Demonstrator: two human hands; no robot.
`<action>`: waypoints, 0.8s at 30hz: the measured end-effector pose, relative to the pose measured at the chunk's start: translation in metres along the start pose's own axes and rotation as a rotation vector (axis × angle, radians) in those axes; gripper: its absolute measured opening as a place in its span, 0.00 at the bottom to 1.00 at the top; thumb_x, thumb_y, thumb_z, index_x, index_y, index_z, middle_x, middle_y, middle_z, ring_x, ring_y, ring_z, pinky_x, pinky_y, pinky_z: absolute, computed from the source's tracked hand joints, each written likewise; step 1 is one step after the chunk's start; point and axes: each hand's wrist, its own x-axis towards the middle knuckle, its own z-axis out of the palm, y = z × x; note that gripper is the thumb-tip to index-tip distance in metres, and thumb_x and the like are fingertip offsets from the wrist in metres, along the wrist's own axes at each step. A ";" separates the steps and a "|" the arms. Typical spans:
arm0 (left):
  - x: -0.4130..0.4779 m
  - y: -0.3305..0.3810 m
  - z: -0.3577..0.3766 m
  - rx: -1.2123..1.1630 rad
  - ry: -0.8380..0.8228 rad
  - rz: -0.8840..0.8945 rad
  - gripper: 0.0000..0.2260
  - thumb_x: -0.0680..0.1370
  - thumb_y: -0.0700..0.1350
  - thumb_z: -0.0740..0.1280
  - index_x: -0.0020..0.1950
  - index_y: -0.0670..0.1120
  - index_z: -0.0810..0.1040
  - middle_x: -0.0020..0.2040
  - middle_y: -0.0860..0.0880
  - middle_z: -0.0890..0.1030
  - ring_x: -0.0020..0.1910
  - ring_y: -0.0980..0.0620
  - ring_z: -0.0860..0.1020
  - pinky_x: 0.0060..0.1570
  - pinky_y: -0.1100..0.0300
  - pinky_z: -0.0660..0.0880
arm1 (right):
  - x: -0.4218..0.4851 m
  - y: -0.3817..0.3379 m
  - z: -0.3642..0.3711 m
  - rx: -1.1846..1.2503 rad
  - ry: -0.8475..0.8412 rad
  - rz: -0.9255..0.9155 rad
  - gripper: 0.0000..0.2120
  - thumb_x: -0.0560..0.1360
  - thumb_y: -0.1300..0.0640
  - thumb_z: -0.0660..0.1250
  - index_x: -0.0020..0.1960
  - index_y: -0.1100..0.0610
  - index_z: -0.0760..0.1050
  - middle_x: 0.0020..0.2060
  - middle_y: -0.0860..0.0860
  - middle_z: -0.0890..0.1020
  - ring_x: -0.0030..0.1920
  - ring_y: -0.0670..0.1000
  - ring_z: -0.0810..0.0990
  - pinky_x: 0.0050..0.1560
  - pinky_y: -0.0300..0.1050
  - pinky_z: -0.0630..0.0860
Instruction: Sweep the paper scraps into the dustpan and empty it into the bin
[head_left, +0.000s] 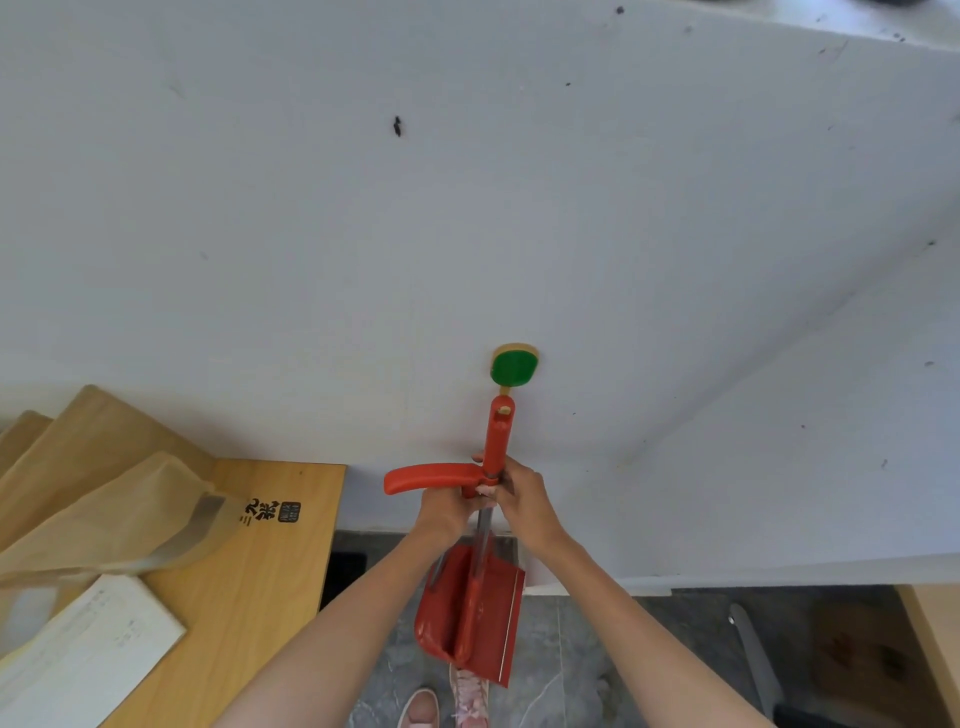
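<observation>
Scuffed white wall (467, 208) filled most of the view, grey stone floor (571, 649) below. The left hand (447, 512) gripped a curved red handle (426, 478), and the right hand (524, 499) was clamped on the upright handle (498, 431) just under a green hook (511, 368). The red dustpan (452, 597) hung beneath them. The wooden table (270, 571) on the left had black Chinese characters (265, 512), too blurry to read.

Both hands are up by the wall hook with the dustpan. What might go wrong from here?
The upright red handle sits just below the green hook, not clearly hung; letting go may drop the dustpan onto the shoes beneath.
The left hand on the curved red handle and right hand on the upright one grip close together; fingers may get pinched.
</observation>
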 end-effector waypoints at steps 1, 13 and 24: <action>0.002 0.000 -0.001 -0.001 -0.002 -0.002 0.14 0.70 0.38 0.75 0.54 0.39 0.80 0.50 0.44 0.83 0.49 0.49 0.81 0.46 0.67 0.75 | 0.001 0.000 0.001 -0.005 -0.003 0.001 0.14 0.76 0.69 0.63 0.60 0.62 0.76 0.45 0.48 0.81 0.45 0.32 0.80 0.51 0.24 0.73; -0.012 0.009 -0.013 0.231 0.003 0.089 0.11 0.75 0.44 0.71 0.55 0.42 0.79 0.51 0.44 0.81 0.54 0.45 0.79 0.53 0.60 0.72 | -0.005 -0.008 0.000 -0.146 -0.020 0.021 0.13 0.77 0.63 0.64 0.62 0.60 0.74 0.57 0.54 0.81 0.61 0.51 0.78 0.63 0.42 0.72; -0.092 0.011 -0.032 0.564 -0.181 0.021 0.17 0.81 0.53 0.58 0.56 0.40 0.76 0.55 0.40 0.80 0.57 0.41 0.77 0.51 0.55 0.71 | -0.089 -0.036 0.001 -0.303 0.103 0.107 0.17 0.80 0.56 0.60 0.66 0.61 0.71 0.61 0.58 0.78 0.62 0.54 0.76 0.62 0.44 0.69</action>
